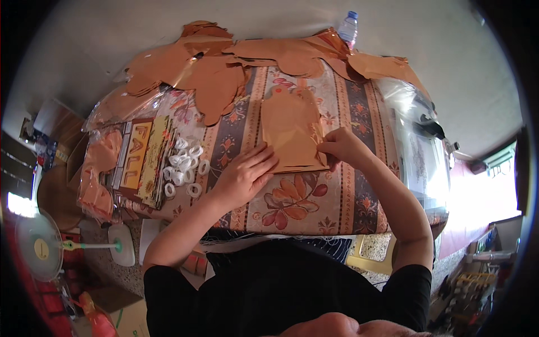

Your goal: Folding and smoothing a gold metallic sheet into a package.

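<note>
A folded gold-orange foil piece, which looks like a flat uninflated foil balloon, lies on the patterned tablecloth in front of me. My left hand rests on its lower left edge, fingers stretched out. With fingers curled, my right hand pinches the lower right edge. Dark creases run along the near edge of the foil. Beyond it, piles of similar flat foil pieces spread along the far side of the table.
Several white ribbon rolls and a stack of printed cards sit left, beside bagged foil pieces. Clear plastic packaging covers the right end. A blue-capped bottle stands at the back. A fan is at lower left.
</note>
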Tool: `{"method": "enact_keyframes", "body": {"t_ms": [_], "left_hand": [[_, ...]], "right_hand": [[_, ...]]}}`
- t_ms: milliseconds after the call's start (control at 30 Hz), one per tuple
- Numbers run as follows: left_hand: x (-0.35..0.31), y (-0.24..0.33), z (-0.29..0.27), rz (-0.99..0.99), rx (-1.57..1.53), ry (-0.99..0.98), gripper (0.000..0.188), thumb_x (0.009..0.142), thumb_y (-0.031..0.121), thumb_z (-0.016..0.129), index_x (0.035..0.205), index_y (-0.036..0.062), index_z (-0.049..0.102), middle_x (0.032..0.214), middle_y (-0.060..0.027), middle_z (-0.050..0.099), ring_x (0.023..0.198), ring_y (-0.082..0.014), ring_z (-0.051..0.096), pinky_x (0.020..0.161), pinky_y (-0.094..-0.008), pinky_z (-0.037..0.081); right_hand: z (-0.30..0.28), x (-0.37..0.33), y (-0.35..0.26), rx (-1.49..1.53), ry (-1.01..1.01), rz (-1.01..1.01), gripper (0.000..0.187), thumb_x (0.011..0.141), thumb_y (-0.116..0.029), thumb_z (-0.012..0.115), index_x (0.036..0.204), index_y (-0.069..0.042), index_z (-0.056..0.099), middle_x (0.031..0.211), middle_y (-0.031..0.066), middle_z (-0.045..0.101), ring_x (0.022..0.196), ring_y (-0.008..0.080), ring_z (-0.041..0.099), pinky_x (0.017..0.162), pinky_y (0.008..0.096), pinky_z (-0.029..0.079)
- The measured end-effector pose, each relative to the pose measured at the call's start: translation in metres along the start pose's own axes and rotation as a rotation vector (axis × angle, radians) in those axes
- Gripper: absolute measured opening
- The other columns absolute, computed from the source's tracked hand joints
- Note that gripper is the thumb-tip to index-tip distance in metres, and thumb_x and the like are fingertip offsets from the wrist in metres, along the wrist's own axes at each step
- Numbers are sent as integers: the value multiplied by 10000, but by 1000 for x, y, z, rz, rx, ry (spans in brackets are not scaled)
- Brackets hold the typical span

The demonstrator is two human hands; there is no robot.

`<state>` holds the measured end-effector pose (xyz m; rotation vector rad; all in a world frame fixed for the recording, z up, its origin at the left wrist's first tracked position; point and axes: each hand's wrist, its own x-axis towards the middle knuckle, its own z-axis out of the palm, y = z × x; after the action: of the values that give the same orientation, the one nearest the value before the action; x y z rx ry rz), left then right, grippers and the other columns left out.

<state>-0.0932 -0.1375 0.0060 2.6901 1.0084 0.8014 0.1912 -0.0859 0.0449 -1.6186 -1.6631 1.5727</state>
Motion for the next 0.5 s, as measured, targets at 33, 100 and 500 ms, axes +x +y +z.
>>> {"method": "enact_keyframes", "body": {"t_ms": [33,100,500], "left_hand": [[1,-2,2,3,-14,6,296,908,164,624,1169,26,649,1273,-141,604,1259,-314,517,1051,-419,423],[4,-2,2,-9,-20,9,295,905,163,625,1166,27,650,1269,-139,607,1255,-312,520,1046,-420,426],[6,1,-2,-82,-66,-56,329,898,141,610,1207,30,636,1345,-138,559,1312,-315,460,1077,-434,373]], "right_hand": [[0,0,1,18,12,-2,255,887,-142,623,733,62,633,586,96,621,476,177,635,441,273,516],[-1,-2,0,25,9,0,253,887,-141,623,733,59,633,587,94,620,475,177,635,439,272,515],[-4,-9,35,-631,516,-803,160,831,-93,633,973,-48,692,936,84,620,897,292,611,776,397,512]]}}
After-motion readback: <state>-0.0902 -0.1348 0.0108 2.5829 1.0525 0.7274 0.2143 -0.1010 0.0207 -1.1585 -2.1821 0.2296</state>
